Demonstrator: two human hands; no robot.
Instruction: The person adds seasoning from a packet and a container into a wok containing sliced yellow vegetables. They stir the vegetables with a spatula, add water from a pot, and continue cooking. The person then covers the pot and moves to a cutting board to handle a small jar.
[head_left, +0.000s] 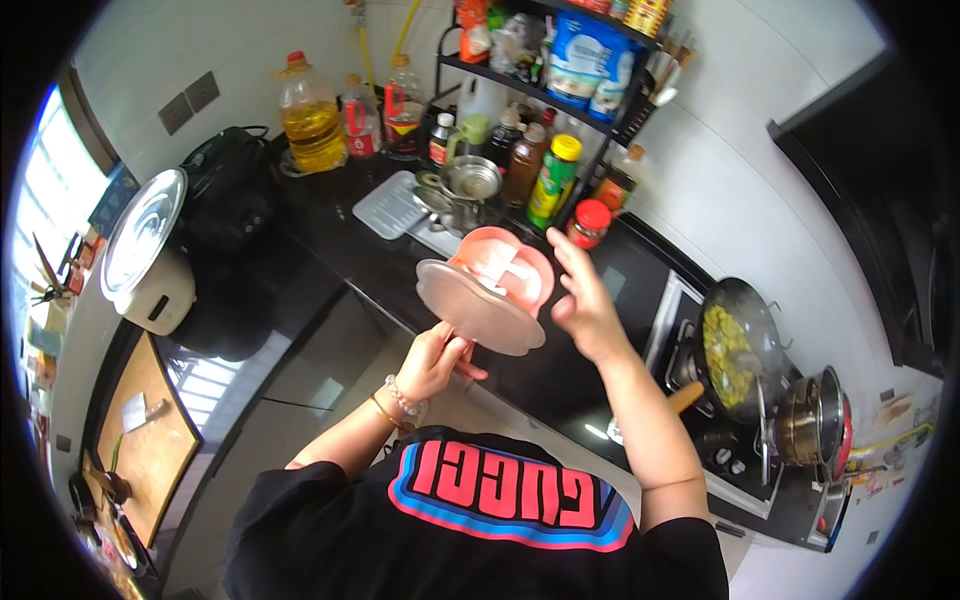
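Note:
My left hand (435, 361) pinches the near edge of a translucent scalloped lid (480, 307), which is tilted up. Just behind the lid is a pink flower-shaped seasoning box (510, 262) with divided compartments and white contents. Whether the lid is joined to the box cannot be told. To the right of the box, my right hand (589, 311) is raised with its fingers apart and nothing in it. A red-lidded jar (589, 223) stands just beyond its fingertips.
At the right, a wok (739, 349) with yellow-green food sits on the gas stove beside a steel pot (806, 420). Bottles, including a green one with a yellow cap (553, 180), stand under a black rack. At left are a rice cooker (154, 292) and a cutting board (161, 450) with a cleaver (135, 412).

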